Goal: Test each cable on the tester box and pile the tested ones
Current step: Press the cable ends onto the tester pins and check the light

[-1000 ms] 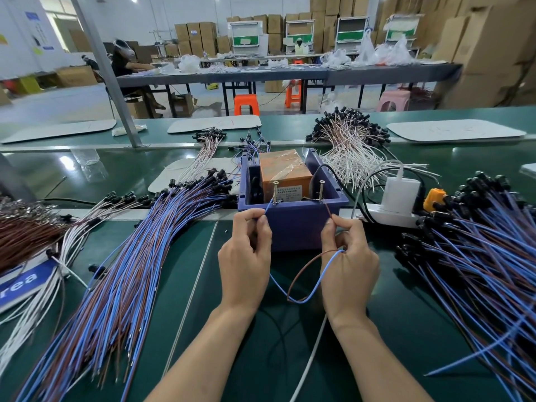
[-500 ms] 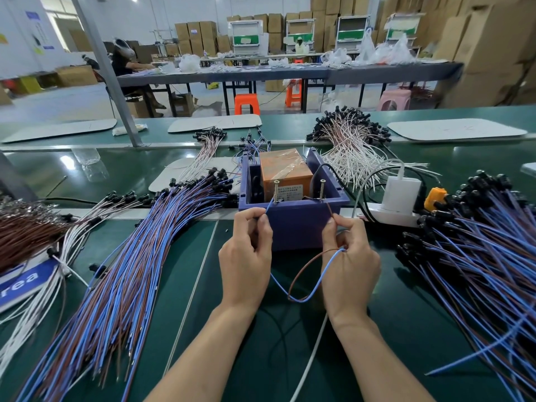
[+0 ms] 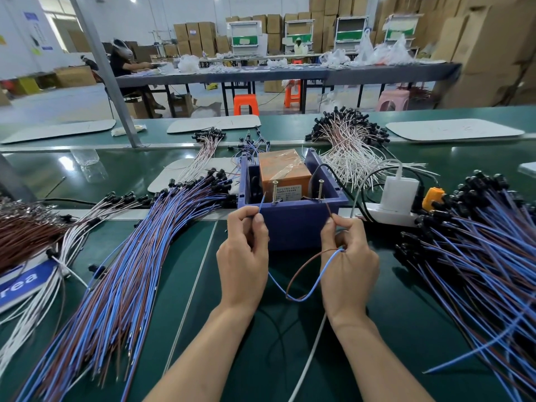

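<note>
Hardly anything moved: both hands sit as before. Left hand [image 3: 243, 256] pinches the blue lead [image 3: 262, 203], tip just beside the left screw terminal [image 3: 274, 191] on the purple tester box [image 3: 290, 227]. Right hand [image 3: 348, 268] pinches the brown lead [image 3: 329, 210], tip near the right screw terminal [image 3: 320, 190]. Cable loop [image 3: 301, 298] sags between the hands. Best done by pressing each bare tip firmly on its own screw and keeping the tips apart.

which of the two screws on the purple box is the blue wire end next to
The left screw: the left hand pinches the blue wire end beside it. The right screw has the brown end near it.
</note>
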The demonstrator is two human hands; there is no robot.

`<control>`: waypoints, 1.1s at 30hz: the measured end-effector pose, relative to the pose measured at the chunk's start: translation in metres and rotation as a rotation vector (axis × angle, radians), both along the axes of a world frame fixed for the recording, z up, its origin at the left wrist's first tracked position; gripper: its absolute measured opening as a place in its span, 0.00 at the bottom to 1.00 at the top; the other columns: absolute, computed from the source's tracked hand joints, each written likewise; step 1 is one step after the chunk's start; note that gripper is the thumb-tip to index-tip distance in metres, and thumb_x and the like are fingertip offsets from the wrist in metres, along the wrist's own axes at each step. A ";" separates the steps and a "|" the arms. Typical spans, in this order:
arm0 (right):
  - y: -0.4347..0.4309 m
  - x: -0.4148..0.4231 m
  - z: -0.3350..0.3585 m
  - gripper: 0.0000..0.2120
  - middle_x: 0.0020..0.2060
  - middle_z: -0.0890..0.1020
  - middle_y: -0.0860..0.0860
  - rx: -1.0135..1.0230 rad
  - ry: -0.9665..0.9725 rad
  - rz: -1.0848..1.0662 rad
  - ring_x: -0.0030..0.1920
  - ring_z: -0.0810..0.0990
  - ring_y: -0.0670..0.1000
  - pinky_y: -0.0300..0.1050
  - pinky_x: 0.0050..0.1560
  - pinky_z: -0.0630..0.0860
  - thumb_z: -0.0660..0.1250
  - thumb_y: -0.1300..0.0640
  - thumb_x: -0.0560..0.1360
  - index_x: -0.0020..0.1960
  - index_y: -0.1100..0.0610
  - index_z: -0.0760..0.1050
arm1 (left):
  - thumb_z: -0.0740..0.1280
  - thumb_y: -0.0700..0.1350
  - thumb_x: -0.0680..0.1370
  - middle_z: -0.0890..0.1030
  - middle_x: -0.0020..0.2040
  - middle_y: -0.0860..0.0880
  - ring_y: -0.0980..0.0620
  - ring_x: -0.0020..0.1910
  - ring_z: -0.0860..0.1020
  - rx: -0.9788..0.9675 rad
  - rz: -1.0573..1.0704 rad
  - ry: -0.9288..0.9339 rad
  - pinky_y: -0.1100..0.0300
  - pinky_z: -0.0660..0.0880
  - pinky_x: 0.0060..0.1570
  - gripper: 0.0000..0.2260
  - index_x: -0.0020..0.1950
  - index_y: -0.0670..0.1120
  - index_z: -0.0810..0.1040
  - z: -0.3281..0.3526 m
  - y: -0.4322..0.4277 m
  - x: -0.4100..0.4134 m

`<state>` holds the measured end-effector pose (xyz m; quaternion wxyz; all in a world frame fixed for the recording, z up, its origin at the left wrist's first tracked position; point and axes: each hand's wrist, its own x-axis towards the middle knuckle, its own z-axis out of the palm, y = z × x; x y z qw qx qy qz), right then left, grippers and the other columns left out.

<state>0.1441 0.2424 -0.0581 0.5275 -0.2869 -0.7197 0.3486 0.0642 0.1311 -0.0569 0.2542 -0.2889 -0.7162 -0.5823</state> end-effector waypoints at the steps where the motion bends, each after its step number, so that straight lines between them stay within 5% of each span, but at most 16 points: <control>1: -0.001 0.001 0.000 0.02 0.28 0.75 0.41 -0.008 0.011 0.008 0.31 0.74 0.51 0.46 0.35 0.68 0.67 0.52 0.80 0.49 0.49 0.76 | 0.59 0.51 0.85 0.77 0.37 0.54 0.50 0.33 0.76 0.006 0.004 -0.004 0.49 0.75 0.34 0.04 0.58 0.54 0.70 0.000 0.000 0.001; 7: -0.005 0.009 -0.003 0.03 0.30 0.77 0.44 0.039 0.027 0.115 0.30 0.75 0.47 0.51 0.33 0.74 0.65 0.47 0.80 0.52 0.44 0.74 | 0.59 0.48 0.84 0.76 0.36 0.53 0.50 0.33 0.75 -0.002 0.009 -0.035 0.48 0.74 0.34 0.05 0.59 0.53 0.70 0.002 -0.005 0.010; 13: -0.017 0.020 0.002 0.06 0.34 0.78 0.35 0.172 -0.046 0.157 0.37 0.78 0.37 0.30 0.39 0.70 0.60 0.42 0.81 0.54 0.39 0.76 | 0.58 0.46 0.83 0.79 0.37 0.55 0.53 0.29 0.74 0.019 0.037 -0.178 0.55 0.71 0.30 0.07 0.55 0.59 0.71 0.001 -0.024 0.018; 17: -0.022 0.025 0.004 0.09 0.47 0.76 0.37 0.202 -0.099 0.112 0.42 0.76 0.40 0.33 0.38 0.69 0.59 0.47 0.82 0.53 0.43 0.79 | 0.60 0.41 0.82 0.79 0.35 0.59 0.56 0.27 0.71 0.006 0.073 -0.359 0.61 0.66 0.30 0.10 0.51 0.57 0.73 -0.003 -0.037 0.019; 19: -0.023 0.028 0.004 0.08 0.48 0.76 0.39 0.199 -0.103 0.084 0.38 0.77 0.43 0.38 0.36 0.70 0.61 0.50 0.81 0.53 0.45 0.79 | 0.60 0.40 0.82 0.79 0.36 0.58 0.55 0.34 0.76 -0.013 0.115 -0.422 0.63 0.68 0.34 0.10 0.51 0.54 0.76 -0.003 -0.045 0.023; 22: -0.028 0.036 0.007 0.13 0.47 0.78 0.43 0.260 -0.100 0.055 0.31 0.76 0.45 0.42 0.34 0.71 0.56 0.49 0.80 0.53 0.49 0.80 | 0.60 0.41 0.83 0.74 0.61 0.48 0.47 0.62 0.73 -0.130 0.215 -0.448 0.58 0.72 0.57 0.09 0.57 0.52 0.78 -0.001 -0.055 0.034; 25: -0.030 0.045 0.009 0.14 0.45 0.80 0.45 0.320 -0.150 0.018 0.33 0.79 0.49 0.41 0.32 0.71 0.56 0.49 0.79 0.52 0.50 0.80 | 0.60 0.47 0.83 0.69 0.64 0.47 0.48 0.64 0.68 -0.203 0.304 -0.260 0.48 0.70 0.64 0.11 0.60 0.48 0.79 0.015 -0.063 0.053; 28: -0.026 0.051 0.014 0.11 0.43 0.80 0.46 0.460 -0.195 -0.015 0.40 0.79 0.49 0.41 0.39 0.73 0.58 0.51 0.79 0.52 0.50 0.79 | 0.54 0.59 0.82 0.72 0.50 0.60 0.58 0.53 0.69 -0.359 0.011 -0.050 0.63 0.69 0.52 0.15 0.54 0.57 0.79 0.042 -0.062 0.082; 31: -0.020 0.058 0.030 0.07 0.41 0.81 0.47 0.630 -0.205 -0.053 0.41 0.78 0.51 0.41 0.45 0.71 0.65 0.56 0.77 0.51 0.52 0.80 | 0.54 0.62 0.82 0.75 0.46 0.60 0.58 0.49 0.70 -0.668 -0.149 0.135 0.65 0.69 0.47 0.16 0.54 0.58 0.79 0.059 -0.054 0.107; 33: -0.013 0.066 0.048 0.11 0.40 0.82 0.46 0.710 -0.235 -0.059 0.41 0.80 0.50 0.41 0.46 0.71 0.73 0.62 0.71 0.52 0.52 0.81 | 0.59 0.59 0.82 0.78 0.47 0.61 0.58 0.52 0.72 -0.673 -0.170 0.134 0.63 0.71 0.47 0.11 0.57 0.58 0.77 0.074 -0.051 0.115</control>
